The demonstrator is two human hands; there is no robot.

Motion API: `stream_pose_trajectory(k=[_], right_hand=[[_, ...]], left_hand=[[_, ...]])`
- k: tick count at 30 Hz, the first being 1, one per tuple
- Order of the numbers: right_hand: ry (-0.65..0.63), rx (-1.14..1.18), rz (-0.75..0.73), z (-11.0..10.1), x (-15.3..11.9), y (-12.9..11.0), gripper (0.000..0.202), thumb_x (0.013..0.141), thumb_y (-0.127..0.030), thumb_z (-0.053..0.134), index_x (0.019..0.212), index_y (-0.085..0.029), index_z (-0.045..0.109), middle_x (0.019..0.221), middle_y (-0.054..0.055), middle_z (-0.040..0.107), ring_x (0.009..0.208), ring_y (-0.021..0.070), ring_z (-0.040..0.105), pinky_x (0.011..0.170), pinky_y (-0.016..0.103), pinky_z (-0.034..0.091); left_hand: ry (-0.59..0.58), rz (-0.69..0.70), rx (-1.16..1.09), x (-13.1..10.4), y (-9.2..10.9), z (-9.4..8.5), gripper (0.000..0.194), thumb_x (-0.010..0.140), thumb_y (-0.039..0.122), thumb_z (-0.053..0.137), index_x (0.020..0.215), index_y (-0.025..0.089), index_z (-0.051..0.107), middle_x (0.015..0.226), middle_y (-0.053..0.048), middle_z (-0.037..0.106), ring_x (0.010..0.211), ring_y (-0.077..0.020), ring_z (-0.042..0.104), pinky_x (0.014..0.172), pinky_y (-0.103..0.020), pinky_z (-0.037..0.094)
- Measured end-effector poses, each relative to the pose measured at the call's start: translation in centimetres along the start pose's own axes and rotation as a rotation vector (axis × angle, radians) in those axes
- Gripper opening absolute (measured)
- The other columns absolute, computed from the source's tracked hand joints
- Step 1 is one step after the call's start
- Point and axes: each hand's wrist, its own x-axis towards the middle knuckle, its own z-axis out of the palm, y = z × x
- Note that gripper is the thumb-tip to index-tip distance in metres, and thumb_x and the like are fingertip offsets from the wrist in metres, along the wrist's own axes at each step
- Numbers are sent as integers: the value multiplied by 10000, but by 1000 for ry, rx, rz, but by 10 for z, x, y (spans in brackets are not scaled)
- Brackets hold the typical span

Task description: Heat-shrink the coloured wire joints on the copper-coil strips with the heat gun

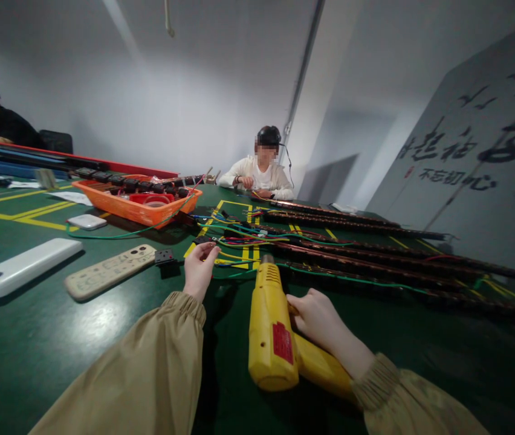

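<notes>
Heat gun (264,320), yellow, is pointing its nozzle (267,259) away across the near worktop (58,350); the right hand (318,317) is clamping its fingers around the handle. Slightly farther, the left hand (200,269) is pinching thumb and forefinger together, apparently on the wires (248,243), left of the nozzle. Good handling is probably calling for steady aim past those bare fingers, holding the wires taut and keeping heat off neighbouring insulation. Beyond, long dark strips (357,261) are lying rightward.
</notes>
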Motion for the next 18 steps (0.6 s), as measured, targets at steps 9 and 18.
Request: stream_pose_trajectory(k=[9, 18], right_hand=[[10, 203, 70, -5, -9, 2, 238, 798, -247, 501, 1024, -217, 566, 858, 34, 669, 776, 188, 598, 692, 262, 343], [-173, 988, 235, -4, -6, 2, 416, 943, -306, 168, 1273, -180, 388, 991, 71, 637, 809, 143, 626, 647, 237, 451]], left_hand=[[15, -69, 21, -3, 9, 1, 300, 707, 394, 627, 843, 127, 633, 778, -63, 670, 704, -143, 624, 603, -226, 479], [20, -65, -18, -1, 4, 1, 331, 722, 402, 603, 904, 129, 648, 799, -66, 675, 711, -146, 624, 582, -228, 480]])
